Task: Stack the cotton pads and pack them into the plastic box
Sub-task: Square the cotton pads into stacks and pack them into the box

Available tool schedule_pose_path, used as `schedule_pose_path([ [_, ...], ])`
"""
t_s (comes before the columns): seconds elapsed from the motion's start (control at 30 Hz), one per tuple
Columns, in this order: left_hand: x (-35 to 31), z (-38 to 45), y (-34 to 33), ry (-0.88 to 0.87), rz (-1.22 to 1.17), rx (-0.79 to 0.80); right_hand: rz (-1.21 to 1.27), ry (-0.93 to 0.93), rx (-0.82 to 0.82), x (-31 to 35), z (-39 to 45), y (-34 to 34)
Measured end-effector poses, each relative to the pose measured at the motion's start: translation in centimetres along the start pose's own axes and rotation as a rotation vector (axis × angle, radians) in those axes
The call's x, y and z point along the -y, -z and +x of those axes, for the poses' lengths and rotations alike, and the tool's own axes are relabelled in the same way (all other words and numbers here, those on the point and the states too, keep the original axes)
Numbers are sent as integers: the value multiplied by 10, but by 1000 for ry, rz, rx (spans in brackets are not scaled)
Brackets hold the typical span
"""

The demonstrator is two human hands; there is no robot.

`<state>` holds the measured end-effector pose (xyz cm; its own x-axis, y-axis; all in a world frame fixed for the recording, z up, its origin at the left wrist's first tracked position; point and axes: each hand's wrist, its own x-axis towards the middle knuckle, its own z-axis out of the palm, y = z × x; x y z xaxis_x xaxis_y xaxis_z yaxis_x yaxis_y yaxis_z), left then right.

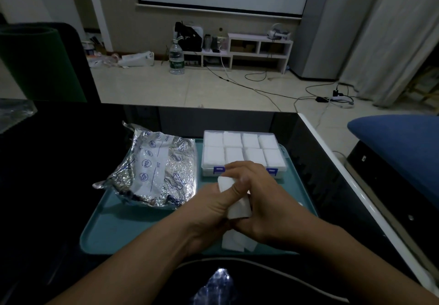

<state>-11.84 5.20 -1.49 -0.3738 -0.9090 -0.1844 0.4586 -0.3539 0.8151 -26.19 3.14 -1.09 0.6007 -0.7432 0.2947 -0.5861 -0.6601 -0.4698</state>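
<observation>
Both my hands hold one stack of white cotton pads (237, 207) above the teal tray (133, 231). My left hand (213, 207) grips the stack from the left with its thumb across the front. My right hand (263, 200) curls over the stack from the top and right. Beneath my hands, a few loose pads (237, 243) lie on the tray. The clear plastic box (242, 153) with blue latches stands at the tray's far right, its compartments filled with white pads.
A crumpled silver foil pouch (152, 171) lies on the tray's left half. The tray sits on a black table with a white right edge (337, 162). A blue cushion (399, 148) is to the right, and a dark chair (42, 62) stands at the far left.
</observation>
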Motion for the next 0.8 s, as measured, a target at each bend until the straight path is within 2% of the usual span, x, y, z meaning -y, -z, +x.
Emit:
schedule_pose_path([
  [0.13,-2,0,-2,-12,43,-17,84,-67,-41,1,1,0],
  [0.3,-14,5,6,-95,72,-282,176,-288,45,2,1,24],
  [0.37,-19,7,10,-127,77,-363,64,-326,30,-5,-2,35],
  [0.43,-21,8,15,-150,55,-405,-200,-301,116,-11,-5,37],
  [0.5,-20,9,17,-139,3,-424,-363,-264,256,-12,-10,30],
  [0.57,-20,9,16,-92,-24,-429,-411,-254,362,-12,-13,20],
  [0.8,-21,5,17,67,-104,-328,-472,-231,467,-13,-6,3],
])
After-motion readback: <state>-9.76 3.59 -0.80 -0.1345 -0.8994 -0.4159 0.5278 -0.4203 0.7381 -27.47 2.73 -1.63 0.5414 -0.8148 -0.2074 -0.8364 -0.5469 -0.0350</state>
